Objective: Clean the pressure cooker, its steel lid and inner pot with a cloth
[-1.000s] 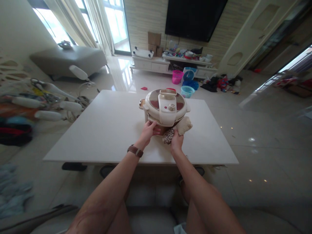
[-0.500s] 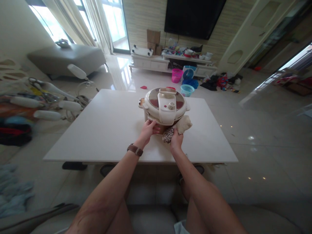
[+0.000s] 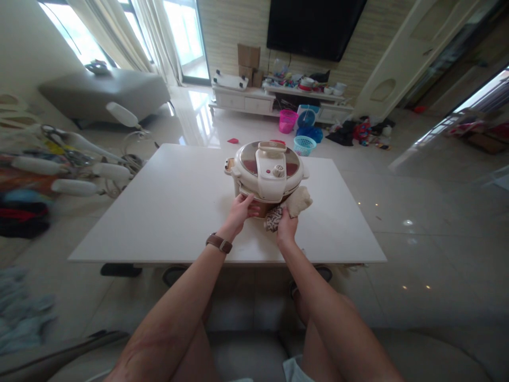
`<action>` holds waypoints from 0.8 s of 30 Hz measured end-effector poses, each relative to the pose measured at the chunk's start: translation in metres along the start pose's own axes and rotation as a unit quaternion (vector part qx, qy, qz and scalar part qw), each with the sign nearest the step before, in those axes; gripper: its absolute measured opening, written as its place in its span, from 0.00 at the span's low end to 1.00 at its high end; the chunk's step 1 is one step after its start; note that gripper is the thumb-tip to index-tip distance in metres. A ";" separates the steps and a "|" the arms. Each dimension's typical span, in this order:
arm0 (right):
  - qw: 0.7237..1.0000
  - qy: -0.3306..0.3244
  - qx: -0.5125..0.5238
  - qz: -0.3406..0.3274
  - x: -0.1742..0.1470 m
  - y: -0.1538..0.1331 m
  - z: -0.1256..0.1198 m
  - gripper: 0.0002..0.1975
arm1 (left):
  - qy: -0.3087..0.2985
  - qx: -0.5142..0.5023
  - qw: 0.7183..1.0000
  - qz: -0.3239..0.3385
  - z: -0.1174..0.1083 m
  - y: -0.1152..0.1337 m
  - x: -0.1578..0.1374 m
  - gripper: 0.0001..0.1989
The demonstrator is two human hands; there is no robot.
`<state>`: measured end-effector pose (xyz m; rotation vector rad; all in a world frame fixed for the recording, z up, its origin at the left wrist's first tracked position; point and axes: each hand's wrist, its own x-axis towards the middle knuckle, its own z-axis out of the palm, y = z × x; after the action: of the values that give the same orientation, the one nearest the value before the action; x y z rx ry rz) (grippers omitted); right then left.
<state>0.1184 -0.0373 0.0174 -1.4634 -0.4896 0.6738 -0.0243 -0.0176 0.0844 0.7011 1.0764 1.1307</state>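
Observation:
A cream and brown electric pressure cooker (image 3: 265, 172) stands upright on the white table (image 3: 178, 212). Its lid has a see-through window, a handle on top, a dial and a red button. My left hand (image 3: 240, 211), with a brown-strapped watch on the wrist, grips the cooker's front left rim, thumb above and fingers below. In my right hand (image 3: 287, 225) is a bunched cloth (image 3: 298, 201), beige with a brown-and-white patterned part, pressed to the cooker's lower front right side. The fingertips behind the cloth are hidden.
Beyond the table are a turquoise basket (image 3: 305, 145), a pink basket (image 3: 287, 121) and a cluttered white TV cabinet (image 3: 254, 103). A lamp with white shades (image 3: 75, 187) is at the left, near a grey bench (image 3: 107, 95). Bags (image 3: 360, 131) lie on the floor.
The whole view has shifted slightly. Both hands keep their places at the cooker, and the cloth shows almost no movement against it.

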 end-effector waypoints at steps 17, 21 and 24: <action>1.000 0.004 0.023 0.007 0.001 0.001 0.000 0.22 | -0.004 0.002 1.000 0.004 0.000 0.001 -0.002 0.08; 1.000 0.000 0.023 0.008 -0.001 -0.001 0.000 0.21 | -0.005 0.000 1.000 0.006 0.000 0.000 -0.001 0.11; 1.000 -0.001 0.021 0.008 -0.002 -0.003 0.000 0.20 | -0.004 0.001 1.000 0.005 0.000 -0.001 -0.001 0.10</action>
<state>0.1178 -0.0385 0.0208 -1.4287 -0.4634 0.6938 -0.0245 -0.0187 0.0840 0.7127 1.0697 1.1348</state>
